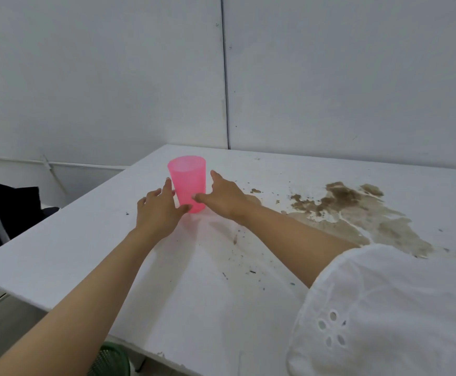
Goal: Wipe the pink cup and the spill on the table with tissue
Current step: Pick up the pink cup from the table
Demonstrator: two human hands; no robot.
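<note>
A translucent pink cup (187,180) stands upright on the white table (85,248), towards its far left. My left hand (157,213) is at the cup's left side, fingers spread, with the thumb touching the base. My right hand (225,198) is at its right side, thumb tip against the cup's front and forefinger stretched out just clear of its wall. Neither hand wraps around the cup. A brown spill (357,215) with gritty clumps spreads over the table to the right of my right forearm. No tissue is in view.
Dark specks and faint stains (235,240) dot the table between my arms. White walls stand close behind the table. A green mesh basket (110,360) shows below the near edge. Dark objects (9,207) lie off the left edge.
</note>
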